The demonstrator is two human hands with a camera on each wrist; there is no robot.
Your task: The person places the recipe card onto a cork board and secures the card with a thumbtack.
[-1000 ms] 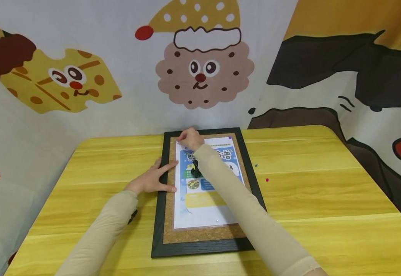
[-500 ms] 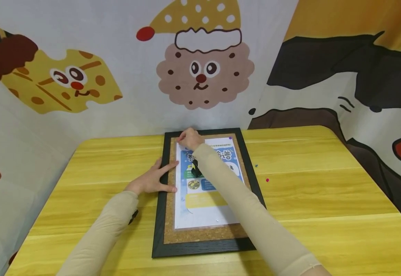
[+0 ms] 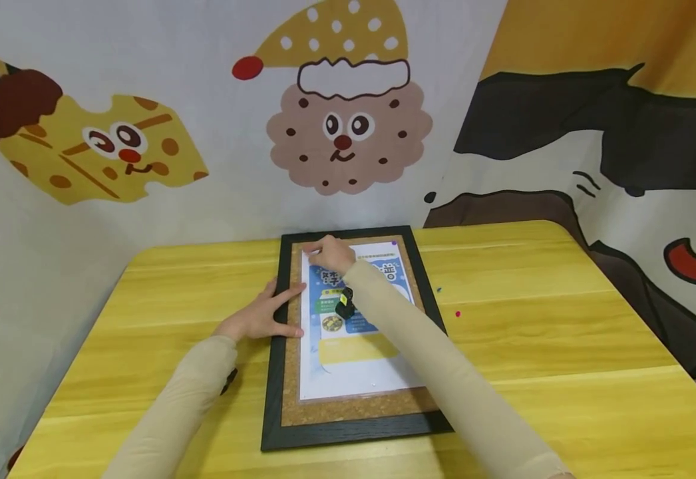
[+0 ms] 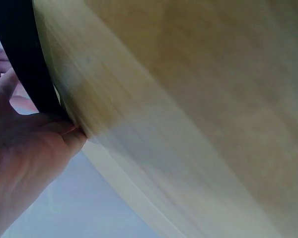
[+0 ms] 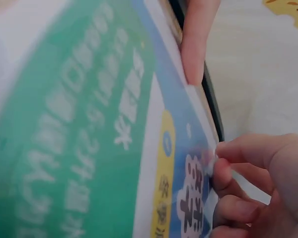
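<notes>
Printed sheet (image 3: 348,349) lies on framed corkboard (image 3: 360,406); purple pin (image 3: 394,243) at far-right corner. Right hand (image 3: 333,255) curls at far-left corner; pinched object indiscernible. Left hand (image 3: 258,313), spread, grasps nothing, touches left edge. Pinning appears partial: pink pin (image 3: 458,314), blue pin (image 3: 439,289) lie loose.

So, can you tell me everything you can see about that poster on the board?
The poster is a glossy white sheet printed in blue, green and yellow with Chinese characters. It lies on the cork of a black-framed board, a purple pin at its far right corner. The left hand touches its left edge; the right hand, fingers curled, is at its far left corner. The right sleeve hides part of it.
</notes>
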